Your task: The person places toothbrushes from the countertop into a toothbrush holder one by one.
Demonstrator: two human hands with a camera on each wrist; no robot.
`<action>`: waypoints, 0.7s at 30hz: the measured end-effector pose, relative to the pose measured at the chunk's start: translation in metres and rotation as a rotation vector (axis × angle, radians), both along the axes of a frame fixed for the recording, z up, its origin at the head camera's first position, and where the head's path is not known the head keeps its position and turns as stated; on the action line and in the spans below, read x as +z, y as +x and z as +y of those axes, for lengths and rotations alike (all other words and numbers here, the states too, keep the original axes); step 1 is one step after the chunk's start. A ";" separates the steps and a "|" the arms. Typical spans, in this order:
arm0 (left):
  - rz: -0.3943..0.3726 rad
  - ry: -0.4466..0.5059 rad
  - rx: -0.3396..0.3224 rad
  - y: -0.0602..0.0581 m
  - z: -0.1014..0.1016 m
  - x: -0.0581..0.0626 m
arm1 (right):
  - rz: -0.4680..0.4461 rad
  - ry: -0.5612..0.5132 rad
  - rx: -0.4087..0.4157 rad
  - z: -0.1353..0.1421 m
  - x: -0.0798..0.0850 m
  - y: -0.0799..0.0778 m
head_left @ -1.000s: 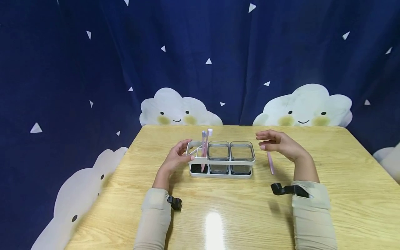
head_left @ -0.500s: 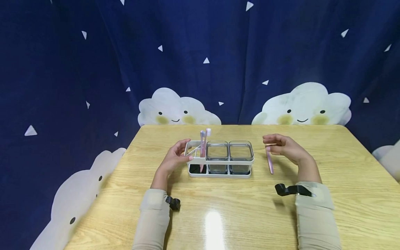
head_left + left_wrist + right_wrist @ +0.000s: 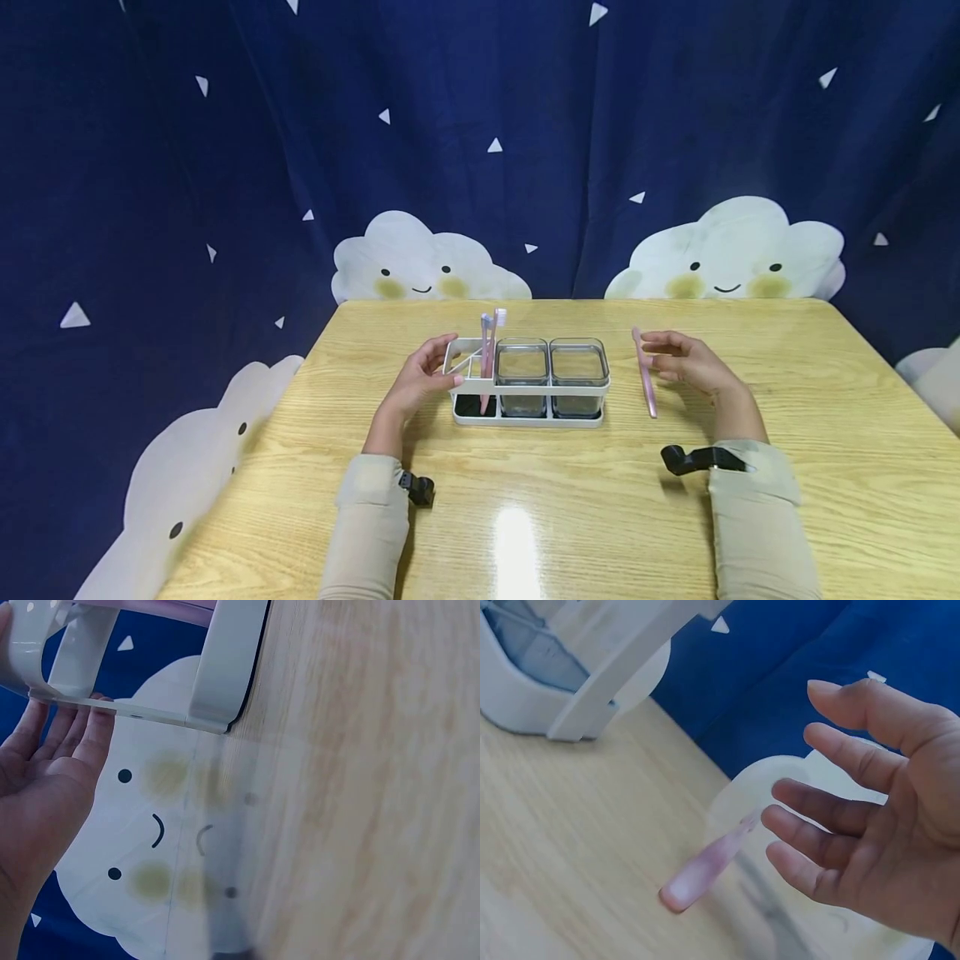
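A white toothbrush holder [image 3: 553,422] stands on the table, and two pink toothbrushes [image 3: 486,360] lean upright in its left compartment. My left hand [image 3: 422,377] grips the holder's left end, thumb at the front. In the left wrist view its fingers [image 3: 94,739] reach the white rail [image 3: 150,714]. To the right of the holder, a loose pink toothbrush [image 3: 647,385] lies on the wood. Beside it hovers my right hand [image 3: 693,367], fingers spread and relaxed. The right wrist view shows nothing pinched between those fingers; the toothbrush handle [image 3: 705,874] is below them.
Two clear square cups [image 3: 522,367] sit in the holder's middle and right compartments. The wooden table [image 3: 585,508] spreads around it. A dark blue curtain [image 3: 465,75] with white clouds hangs behind. Each wrist wears a black camera mount [image 3: 697,459].
My right hand has shifted rightward from over the loose toothbrush to beside it, so its upper end is now visible. The left hand keeps its grip on the holder.
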State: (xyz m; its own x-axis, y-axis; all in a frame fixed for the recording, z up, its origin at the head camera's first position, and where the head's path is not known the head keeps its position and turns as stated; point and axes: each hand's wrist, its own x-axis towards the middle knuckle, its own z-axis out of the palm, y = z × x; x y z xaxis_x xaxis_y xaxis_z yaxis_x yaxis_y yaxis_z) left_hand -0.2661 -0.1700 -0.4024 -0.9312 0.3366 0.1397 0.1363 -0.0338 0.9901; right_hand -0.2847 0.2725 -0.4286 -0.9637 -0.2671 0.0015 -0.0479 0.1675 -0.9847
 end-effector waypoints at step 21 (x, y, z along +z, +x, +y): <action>-0.015 0.010 -0.005 -0.003 -0.002 -0.003 | -0.110 0.071 -0.039 0.002 -0.024 -0.010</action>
